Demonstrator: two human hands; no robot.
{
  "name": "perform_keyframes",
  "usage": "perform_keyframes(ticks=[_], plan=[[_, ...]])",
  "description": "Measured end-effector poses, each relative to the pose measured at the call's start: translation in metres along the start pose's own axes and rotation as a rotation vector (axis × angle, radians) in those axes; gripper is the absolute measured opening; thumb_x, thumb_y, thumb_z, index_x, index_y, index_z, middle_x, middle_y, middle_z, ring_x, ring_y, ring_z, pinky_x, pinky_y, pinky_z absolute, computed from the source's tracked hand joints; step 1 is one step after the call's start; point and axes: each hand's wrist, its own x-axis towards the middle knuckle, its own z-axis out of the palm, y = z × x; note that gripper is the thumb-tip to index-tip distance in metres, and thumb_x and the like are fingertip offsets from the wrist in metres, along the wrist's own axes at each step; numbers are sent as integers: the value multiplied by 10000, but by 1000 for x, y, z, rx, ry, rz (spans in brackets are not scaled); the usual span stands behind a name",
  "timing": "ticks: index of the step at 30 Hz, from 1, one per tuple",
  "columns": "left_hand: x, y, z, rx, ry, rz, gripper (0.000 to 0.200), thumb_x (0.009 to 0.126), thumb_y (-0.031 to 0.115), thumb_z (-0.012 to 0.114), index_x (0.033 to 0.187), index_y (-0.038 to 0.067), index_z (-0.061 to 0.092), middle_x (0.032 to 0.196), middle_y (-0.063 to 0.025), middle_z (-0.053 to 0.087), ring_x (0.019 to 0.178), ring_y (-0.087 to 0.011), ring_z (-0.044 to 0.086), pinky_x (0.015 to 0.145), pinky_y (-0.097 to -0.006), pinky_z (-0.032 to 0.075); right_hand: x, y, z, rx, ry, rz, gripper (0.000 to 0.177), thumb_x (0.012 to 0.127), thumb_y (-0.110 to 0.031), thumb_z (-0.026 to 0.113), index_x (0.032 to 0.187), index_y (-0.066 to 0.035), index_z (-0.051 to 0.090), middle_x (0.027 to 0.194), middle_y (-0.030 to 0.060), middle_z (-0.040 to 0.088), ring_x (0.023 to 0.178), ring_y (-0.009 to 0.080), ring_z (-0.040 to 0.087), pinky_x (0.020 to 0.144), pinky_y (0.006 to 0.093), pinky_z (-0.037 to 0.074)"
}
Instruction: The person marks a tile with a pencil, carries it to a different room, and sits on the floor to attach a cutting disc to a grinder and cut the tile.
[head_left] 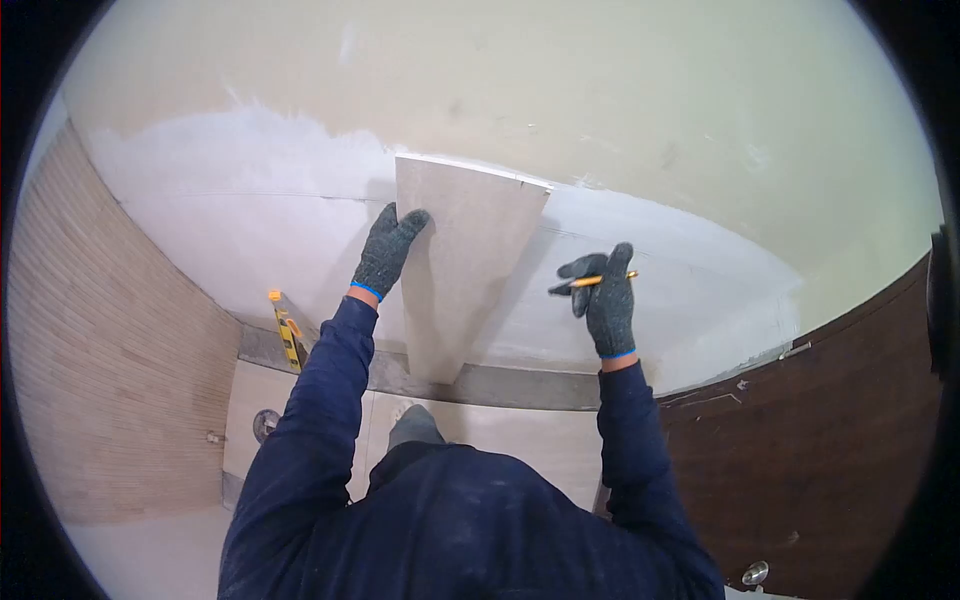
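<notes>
A tall beige tile (462,250) stands upright against the wall, its lower end on the grey strip at the floor. My left hand (387,250), in a dark grey glove, grips the tile's left edge, thumb on the front face and the other fingers partly hidden by the edge. To the right of the tile and apart from it, my right hand (606,300), gloved alike, has a yellow pencil (590,281) between its fingers, held roughly level.
A yellow spirit level (288,330) leans in the left corner, beside a ribbed beige wall (110,350). Below it a round drain (265,425) sits in the pale floor. At right is a dark brown door (800,450). White coating (690,270) covers the lower wall.
</notes>
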Motion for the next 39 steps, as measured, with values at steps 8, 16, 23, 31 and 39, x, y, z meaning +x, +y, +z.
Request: perform_keyframes(ticks=[8,16,23,31,39], plan=[[-15,9,1,37,-27,-56,590,950,446,674,1262,-48,593,1116,-153,698,995,-213,649,896,-352,508,11,-68,83,-924,266,-677,160,955,-94,649,1061,-21,745,1040,110,748,952,193,701,873,332,554],[-20,-12,3,27,-3,-53,571,958,449,662,1261,-31,600,1120,-138,696,981,-211,645,883,-354,510,28,-66,82,-906,271,-687,159,922,-71,705,1073,-45,747,1102,104,743,1008,183,696,892,305,538],[-29,3,13,76,-22,-71,535,969,434,652,1252,-18,608,1116,-123,699,990,-207,644,888,-356,508,25,-72,89,-952,298,-677,244,887,-47,743,1132,-44,744,1119,87,741,1024,172,687,905,298,532],[-28,-20,16,103,25,-12,741,903,494,726,1267,-130,559,1165,-226,683,1080,-279,635,956,-386,489,25,-72,86,-954,344,-734,228,917,-39,708,1142,-26,737,1132,87,735,999,162,692,892,306,547],[-33,-18,7,-39,2,-59,557,940,399,712,1276,-29,591,1136,-117,678,990,-205,630,878,-343,515,1,-111,56,-1041,273,-749,271,903,-84,742,1168,-27,738,1130,67,753,1047,128,683,949,284,541]])
